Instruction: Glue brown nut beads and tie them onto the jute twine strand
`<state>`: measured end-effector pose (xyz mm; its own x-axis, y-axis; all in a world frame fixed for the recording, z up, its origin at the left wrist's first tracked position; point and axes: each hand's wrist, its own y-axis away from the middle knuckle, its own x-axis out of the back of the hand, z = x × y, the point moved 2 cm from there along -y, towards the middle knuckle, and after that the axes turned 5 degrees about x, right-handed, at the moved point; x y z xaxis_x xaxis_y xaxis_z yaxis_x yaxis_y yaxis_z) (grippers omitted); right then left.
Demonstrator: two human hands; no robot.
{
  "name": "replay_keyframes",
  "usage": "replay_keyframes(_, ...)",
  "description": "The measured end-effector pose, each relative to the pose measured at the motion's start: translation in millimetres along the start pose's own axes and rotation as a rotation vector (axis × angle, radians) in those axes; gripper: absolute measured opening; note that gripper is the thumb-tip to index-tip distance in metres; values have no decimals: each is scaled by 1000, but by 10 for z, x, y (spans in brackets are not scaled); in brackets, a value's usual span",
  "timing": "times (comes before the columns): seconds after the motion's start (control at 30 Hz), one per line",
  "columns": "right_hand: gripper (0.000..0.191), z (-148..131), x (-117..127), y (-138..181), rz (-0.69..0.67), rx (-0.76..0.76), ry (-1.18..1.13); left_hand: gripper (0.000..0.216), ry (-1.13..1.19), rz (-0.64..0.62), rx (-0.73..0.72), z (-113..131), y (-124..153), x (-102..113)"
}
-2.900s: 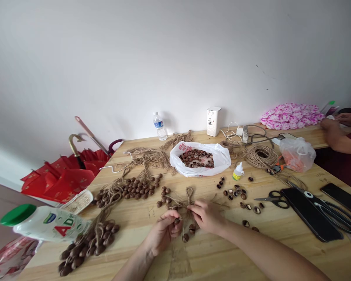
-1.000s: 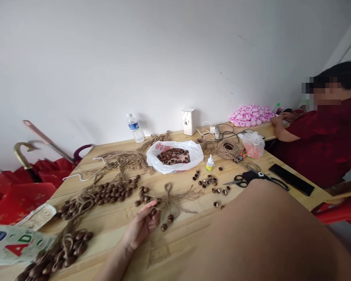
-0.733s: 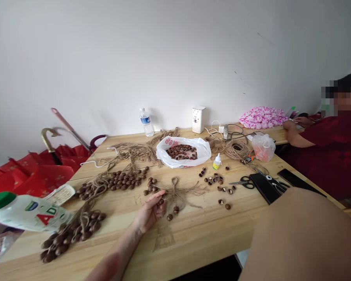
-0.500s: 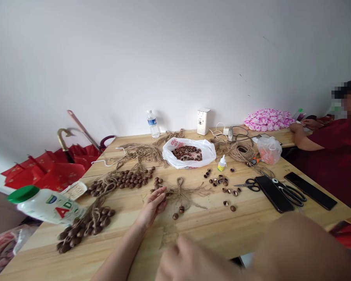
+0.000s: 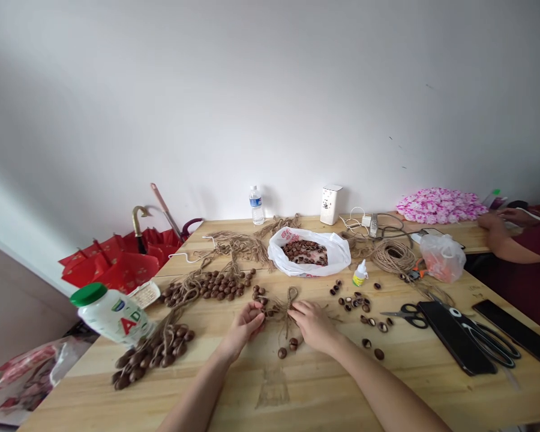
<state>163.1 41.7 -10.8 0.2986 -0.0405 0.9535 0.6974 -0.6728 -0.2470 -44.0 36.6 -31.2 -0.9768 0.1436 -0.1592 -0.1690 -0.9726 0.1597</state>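
Note:
A twine hanging with a loop at its top lies on the wooden table, its cords spread out. Brown nut shells hang on some cord ends. At its left side my left hand is closed, thumb and fingers pinching a shell on a cord; the fingers partly hide it. My right hand reaches over the right part of the hanging, fingertips closed on the twine just below the loop. Loose half shells and a small glue bottle are to the right of it.
Behind is a white plastic bag of shells. Finished-looking shell bunches and a white bottle stand left. Scissors, phones and a twine coil lie right. A person's arm is at far right.
My right hand has come up from the near table edge to the twine beside my left hand. My left hand stays by the shells. The view has turned left.

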Motion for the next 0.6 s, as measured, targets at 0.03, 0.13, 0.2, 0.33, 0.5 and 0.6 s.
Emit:
replay_keyframes(0.03, 42, 5, -19, 15, 17, -7, -6, 37, -32, 4, -18, -1, -15, 20)
replay_keyframes(0.13, 42, 14, -56, 39, 46, -18, -7, 34, -141, 32, -84, -4, -41, 71)
replay_keyframes(0.2, 41, 20, -77, 44, 51, -23, -3, 31, -333, 71, -142, 2, -34, 95)
replay_keyframes(0.33, 39, 25, -91, 48, 51, -23, -5, 28, -765, 125, -225, 56, 18, 100)
replay_keyframes(0.5, 35, 8, -86, 43, 66, -30, -18, 16, -957, 151, -256, 168, 82, 82)
replay_keyframes(0.6, 34, 19, -63, 48, 82, -37, -53, 14, -958, 146, -260, 212, 107, 115)
